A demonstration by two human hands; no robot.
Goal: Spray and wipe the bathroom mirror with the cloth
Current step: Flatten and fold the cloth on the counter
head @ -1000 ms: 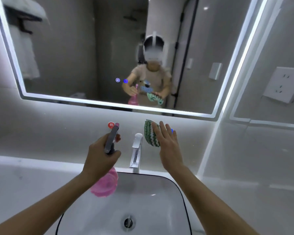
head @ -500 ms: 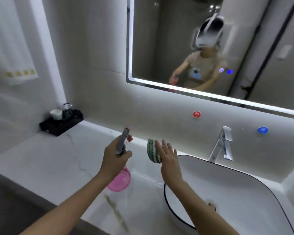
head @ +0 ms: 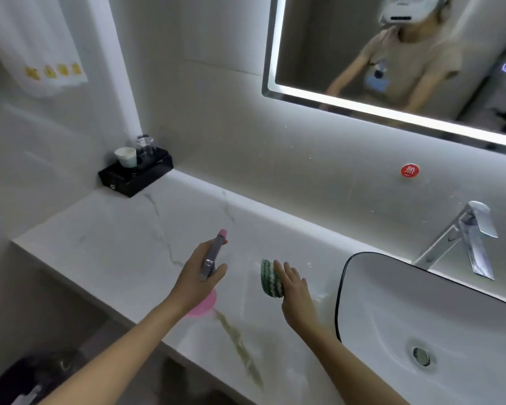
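While my left hand point(head: 197, 283) wraps its fingers tightly around the grey trigger head of a pink plastic spray bottle point(head: 209, 263) at centre frame, my right hand point(head: 294, 290) presses a green-and-white striped knitted cloth point(head: 269, 278) under flat, slightly spread fingers just beside it, above the white marble countertop point(head: 114, 244). At upper right, the lit-edged bathroom mirror point(head: 319, 48) hangs well apart. Below it, a round red sticker point(head: 409, 170) bears one white Chinese character. Chrome faucet point(head: 465, 238) and white basin point(head: 421, 311) sit right; a black tray point(head: 136, 176) with cups sits left, under a white towel point(head: 32, 45).
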